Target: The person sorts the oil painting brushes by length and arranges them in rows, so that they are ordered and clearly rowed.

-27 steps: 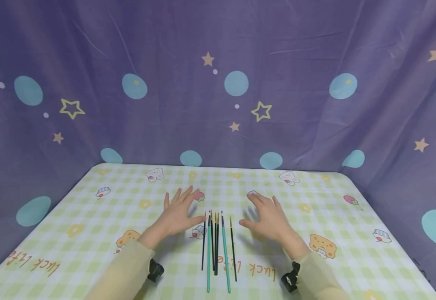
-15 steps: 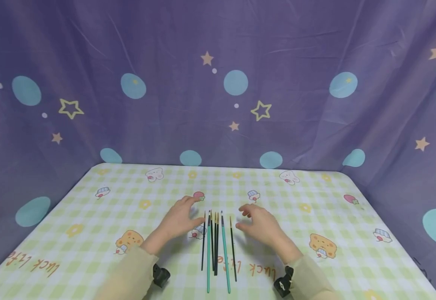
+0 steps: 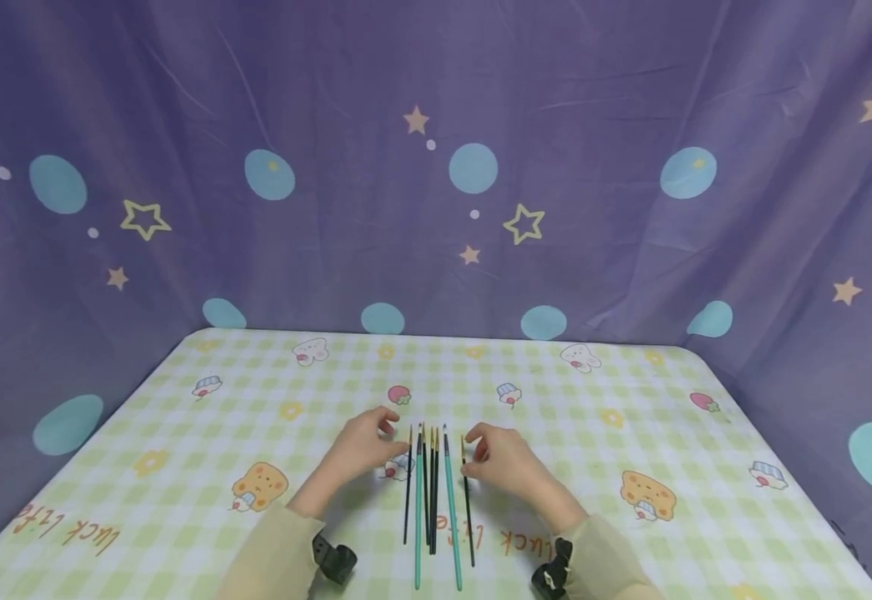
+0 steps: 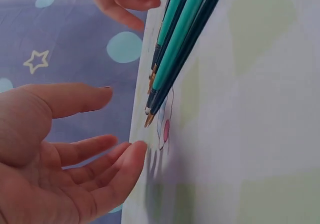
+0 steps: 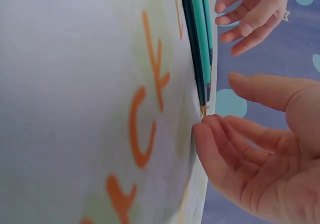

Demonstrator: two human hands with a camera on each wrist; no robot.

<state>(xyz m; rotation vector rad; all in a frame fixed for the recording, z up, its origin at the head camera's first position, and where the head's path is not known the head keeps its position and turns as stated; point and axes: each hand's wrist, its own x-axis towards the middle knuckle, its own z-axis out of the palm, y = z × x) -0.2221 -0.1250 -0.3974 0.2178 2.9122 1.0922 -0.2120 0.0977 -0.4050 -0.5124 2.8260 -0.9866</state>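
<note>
Several thin paintbrushes lie side by side on the table, tips pointing away. Two have teal handles, one of them the right teal paintbrush (image 3: 453, 517), and the others are black. My left hand (image 3: 361, 446) is just left of the leftmost black paintbrush (image 3: 407, 500), thumb tip close to its bristle end, fingers loosely bent around nothing. On the other side, my right hand (image 3: 509, 462) has its thumb and index fingertip right at the upper part of the rightmost black paintbrush (image 3: 469, 525). In the right wrist view, a gap separates the right thumb (image 5: 260, 90) from the fingers.
A green-and-white checked tablecloth (image 3: 556, 400) with printed cartoons and lettering covers the table. Behind it hangs a purple curtain (image 3: 361, 208) with stars and blue dots. Each wrist wears a black camera device, such as the left one (image 3: 334, 560).
Both hands have come inward and nearer to the person, closing in on the paintbrushes from either side. Their fingers went from spread to more bent. The paintbrushes lie as before.
</note>
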